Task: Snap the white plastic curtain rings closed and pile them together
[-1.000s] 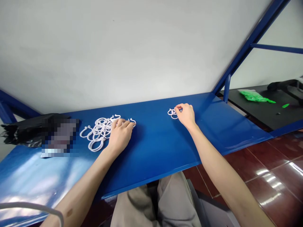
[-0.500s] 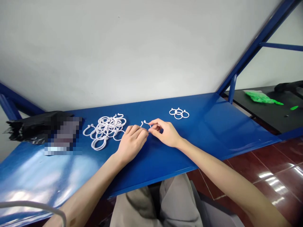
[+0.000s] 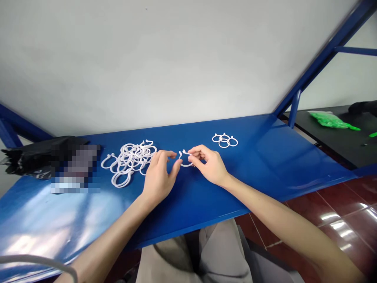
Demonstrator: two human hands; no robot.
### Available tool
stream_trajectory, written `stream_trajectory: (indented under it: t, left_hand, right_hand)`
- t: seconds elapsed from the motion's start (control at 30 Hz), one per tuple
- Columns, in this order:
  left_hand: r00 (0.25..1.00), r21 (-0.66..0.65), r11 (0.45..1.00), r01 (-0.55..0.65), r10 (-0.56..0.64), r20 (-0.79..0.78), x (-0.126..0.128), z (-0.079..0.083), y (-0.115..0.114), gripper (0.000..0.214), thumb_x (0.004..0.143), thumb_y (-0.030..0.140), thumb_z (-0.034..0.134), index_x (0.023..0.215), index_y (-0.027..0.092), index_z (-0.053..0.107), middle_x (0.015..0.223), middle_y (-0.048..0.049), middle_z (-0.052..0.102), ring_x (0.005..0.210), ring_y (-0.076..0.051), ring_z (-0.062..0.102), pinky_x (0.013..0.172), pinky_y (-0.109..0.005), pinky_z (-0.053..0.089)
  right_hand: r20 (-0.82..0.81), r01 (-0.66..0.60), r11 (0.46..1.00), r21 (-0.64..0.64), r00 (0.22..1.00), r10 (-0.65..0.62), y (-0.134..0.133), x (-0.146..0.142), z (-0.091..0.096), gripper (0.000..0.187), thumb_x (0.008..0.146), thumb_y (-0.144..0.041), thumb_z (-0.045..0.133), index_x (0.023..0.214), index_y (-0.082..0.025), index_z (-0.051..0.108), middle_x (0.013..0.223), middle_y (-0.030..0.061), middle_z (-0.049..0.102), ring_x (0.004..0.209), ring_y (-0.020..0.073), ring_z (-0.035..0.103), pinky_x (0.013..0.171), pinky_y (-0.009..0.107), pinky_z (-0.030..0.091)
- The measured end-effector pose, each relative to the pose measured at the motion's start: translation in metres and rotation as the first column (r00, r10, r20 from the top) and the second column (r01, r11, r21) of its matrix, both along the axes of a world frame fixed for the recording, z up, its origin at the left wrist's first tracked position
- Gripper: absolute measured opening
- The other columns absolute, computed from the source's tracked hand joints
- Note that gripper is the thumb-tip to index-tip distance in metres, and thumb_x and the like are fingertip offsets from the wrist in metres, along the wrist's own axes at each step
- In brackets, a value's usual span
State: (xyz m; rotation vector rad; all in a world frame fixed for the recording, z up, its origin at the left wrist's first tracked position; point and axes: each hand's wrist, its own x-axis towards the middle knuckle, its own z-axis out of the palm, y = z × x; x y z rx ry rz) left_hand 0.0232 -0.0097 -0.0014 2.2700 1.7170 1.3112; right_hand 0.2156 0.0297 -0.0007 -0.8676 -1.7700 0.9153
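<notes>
A white ring (image 3: 186, 165) with a gap at its top and small knobs at the ends is pinched at its right side between the thumb and fingers of my right hand (image 3: 211, 166). My left hand (image 3: 159, 173) is open at the ring's left, thumb and index finger spread apart. Its thumb tip is close to the ring; whether they touch I cannot tell. Just left of that hand lies a tangled pile of similar white rings (image 3: 121, 180), partly hidden behind my fingers. Several closed white rings (image 3: 224, 146) lie overlapping farther right.
All this is on a blue table (image 3: 188, 204) against a pale wall (image 3: 176, 63). Black plastic bags (image 3: 44, 153) and a blurred-out flat object (image 3: 78, 167) lie at the left. A grey cable (image 3: 38, 258) crosses the lower left. Beyond the right frame, a green bag (image 3: 331, 120) rests on a black table.
My left hand has let go of the ring, its thumb and fingers spreading apart. My right hand still holds the ring, now more plainly visible.
</notes>
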Motion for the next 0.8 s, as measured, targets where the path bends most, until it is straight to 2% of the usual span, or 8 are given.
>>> stream_trajectory:
  t: [0.1, 0.17, 0.27, 0.43, 0.57, 0.67, 0.73, 0.8]
  left_hand:
    - [0.987, -0.252, 0.965, 0.074, -0.035, 0.156, -0.002, 0.004, 0.0, 0.026, 0.101, 0.04, 0.048, 0.101, 0.022, 0.065, 0.094, -0.0038, 0.073, 0.079, -0.018, 0.064, 0.072, -0.029, 0.048]
    - [0.969, -0.343, 0.925, 0.164, -0.086, 0.232, -0.001, 0.007, -0.001, 0.03, 0.102, 0.043, 0.046, 0.096, 0.022, 0.067, 0.089, -0.0022, 0.074, 0.074, -0.016, 0.064, 0.071, -0.028, 0.047]
    - [0.943, -0.382, 0.895, 0.231, -0.108, 0.316, 0.0, 0.006, -0.002, 0.033, 0.101, 0.047, 0.046, 0.091, 0.021, 0.065, 0.084, -0.0011, 0.073, 0.071, -0.015, 0.063, 0.069, -0.027, 0.046]
    - [0.923, -0.355, 0.89, 0.286, -0.156, 0.353, -0.001, -0.002, -0.003, 0.028, 0.101, 0.041, 0.047, 0.087, 0.021, 0.061, 0.081, -0.0008, 0.072, 0.074, -0.016, 0.066, 0.072, -0.026, 0.048]
    - [0.942, -0.337, 0.892, 0.302, -0.223, 0.252, -0.006, -0.003, -0.002, 0.024, 0.101, 0.036, 0.047, 0.087, 0.022, 0.061, 0.083, -0.0009, 0.072, 0.075, -0.016, 0.067, 0.072, -0.026, 0.049]
    - [0.963, -0.278, 0.922, 0.271, -0.26, 0.075, -0.013, 0.002, 0.005, 0.026, 0.103, 0.037, 0.045, 0.093, 0.022, 0.065, 0.089, -0.0027, 0.073, 0.081, -0.018, 0.066, 0.075, -0.029, 0.05]
    - [0.972, -0.196, 0.962, 0.19, -0.212, -0.097, -0.021, 0.004, 0.013, 0.029, 0.103, 0.039, 0.046, 0.1, 0.022, 0.069, 0.097, -0.0056, 0.075, 0.091, -0.022, 0.064, 0.084, -0.034, 0.05]
    - [0.968, -0.084, 0.996, 0.027, -0.047, -0.248, -0.032, 0.004, 0.023, 0.034, 0.103, 0.04, 0.044, 0.11, 0.02, 0.071, 0.112, -0.0104, 0.075, 0.104, -0.028, 0.062, 0.098, -0.044, 0.046]
  right_hand:
    - [0.051, -0.033, 0.997, 0.068, 0.998, 0.029, -0.002, 0.001, 0.001, 0.013, 0.095, -0.032, 0.066, 0.102, -0.022, 0.068, 0.09, 0.001, 0.076, 0.077, 0.0144, 0.072, 0.072, 0.028, 0.059]
    - [0.107, -0.039, 0.993, 0.113, 0.994, 0.027, -0.003, 0.001, 0.0, 0.011, 0.096, -0.031, 0.065, 0.098, -0.021, 0.069, 0.091, 0.0014, 0.076, 0.077, 0.0146, 0.071, 0.07, 0.027, 0.057]
    - [0.163, -0.053, 0.986, 0.16, 0.986, 0.027, -0.006, 0.001, -0.001, 0.012, 0.098, -0.029, 0.063, 0.092, -0.021, 0.069, 0.09, 0.002, 0.074, 0.079, 0.0152, 0.07, 0.069, 0.026, 0.054]
    - [0.246, -0.157, 0.949, 0.275, 0.965, 0.089, -0.008, 0.002, -0.005, 0.018, 0.103, -0.026, 0.055, 0.091, -0.02, 0.066, 0.09, 0.0032, 0.072, 0.081, 0.0147, 0.068, 0.075, 0.027, 0.054]
    - [0.301, -0.201, 0.922, 0.332, 0.949, 0.099, -0.007, 0.003, -0.007, 0.018, 0.105, -0.025, 0.052, 0.096, -0.02, 0.067, 0.09, 0.0039, 0.071, 0.082, 0.0151, 0.068, 0.075, 0.027, 0.054]
    - [0.271, -0.17, 0.916, 0.364, 0.96, 0.071, -0.003, 0.001, -0.006, 0.016, 0.104, -0.025, 0.053, 0.102, -0.022, 0.069, 0.094, 0.004, 0.072, 0.084, 0.0156, 0.069, 0.077, 0.028, 0.055]
    - [0.252, -0.09, 0.915, 0.392, 0.968, -0.013, 0.005, 0.005, -0.003, 0.015, 0.103, -0.026, 0.055, 0.102, -0.023, 0.07, 0.096, 0.004, 0.073, 0.085, 0.0163, 0.068, 0.079, 0.029, 0.055]
    - [0.252, 0.071, 0.907, 0.416, 0.949, -0.19, 0.018, 0.016, 0.001, 0.015, 0.101, -0.026, 0.057, 0.098, -0.023, 0.071, 0.097, 0.0047, 0.071, 0.084, 0.0171, 0.067, 0.078, 0.031, 0.054]
